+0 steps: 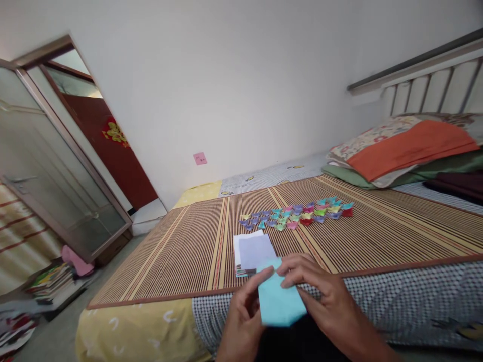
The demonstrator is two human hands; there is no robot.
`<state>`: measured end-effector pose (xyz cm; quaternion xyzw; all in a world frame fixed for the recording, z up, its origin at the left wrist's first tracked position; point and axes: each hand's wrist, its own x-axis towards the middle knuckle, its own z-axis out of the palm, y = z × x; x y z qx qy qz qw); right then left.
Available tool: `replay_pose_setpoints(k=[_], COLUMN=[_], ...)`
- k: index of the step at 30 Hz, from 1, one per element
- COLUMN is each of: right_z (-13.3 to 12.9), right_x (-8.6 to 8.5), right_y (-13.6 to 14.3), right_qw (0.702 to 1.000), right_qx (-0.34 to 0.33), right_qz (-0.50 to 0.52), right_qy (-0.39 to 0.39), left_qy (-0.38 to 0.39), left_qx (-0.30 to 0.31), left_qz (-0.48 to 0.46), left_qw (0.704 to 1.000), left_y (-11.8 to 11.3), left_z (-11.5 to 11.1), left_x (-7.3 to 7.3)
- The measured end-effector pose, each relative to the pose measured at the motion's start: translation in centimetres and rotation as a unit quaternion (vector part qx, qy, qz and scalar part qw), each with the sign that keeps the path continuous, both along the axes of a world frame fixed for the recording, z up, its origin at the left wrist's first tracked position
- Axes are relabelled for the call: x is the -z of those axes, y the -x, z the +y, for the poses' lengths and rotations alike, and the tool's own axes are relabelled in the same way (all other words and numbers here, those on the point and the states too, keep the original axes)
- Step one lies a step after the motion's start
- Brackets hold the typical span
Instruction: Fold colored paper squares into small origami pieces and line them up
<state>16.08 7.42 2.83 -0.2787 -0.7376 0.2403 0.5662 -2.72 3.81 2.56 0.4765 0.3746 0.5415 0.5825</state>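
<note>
Between my two hands, near the bed's front edge, is a light-blue sheet of folding paper [281,299]. My left hand [247,306] grips its left side, with fingers curled behind and along the edge. My right hand [315,281] pinches the upper right part, fingertips on the paper's face. Whether the sheet has a fold in it is hard to tell because of blur. Just beyond it lies a stack of paper squares [256,250] with a lilac sheet on top. Farther back, several small folded paper shapes [298,215] in many colours stand in rows.
A striped bamboo mat [188,246] covers the bed, with a checked and yellow sheet [143,327] beneath. Pillows and an orange cloth [411,148] are piled at the right. A glass-panelled door [56,151] stands at the left, near books [53,281] on the floor.
</note>
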Motion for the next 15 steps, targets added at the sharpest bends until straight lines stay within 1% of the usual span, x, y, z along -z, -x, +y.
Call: replay_pose_setpoints(k=[4,6,8,11,15], right_z=[-0.2,-0.2,-0.2,-0.3,-0.4], right_x=[1.5,2.1,2.2,1.9,1.2], right_y=[0.5,0.8,0.9,0.9,1.3], right_qw=[0.995,0.992,0.992,0.995,0.996], right_qx=[0.083,0.102,0.105,0.095,0.086], right_qz=[-0.018,-0.008,0.000,-0.007,-0.009], right_qy=[-0.048,-0.070,-0.065,-0.021,0.014], left_qy=[-0.005,-0.022,-0.037,-0.060,-0.054], left_qx=[-0.064,-0.076,-0.074,-0.090,-0.125], left_qz=[-0.034,-0.036,-0.032,-0.045,-0.085], left_qw=[0.997,0.996,0.996,0.993,0.987], left_y=[-0.9,-1.1,-1.3,-1.6,-2.2], left_z=[0.1,-0.1,-0.2,-0.3,0.0], left_x=[0.0,0.2,0.4,0.6,0.5])
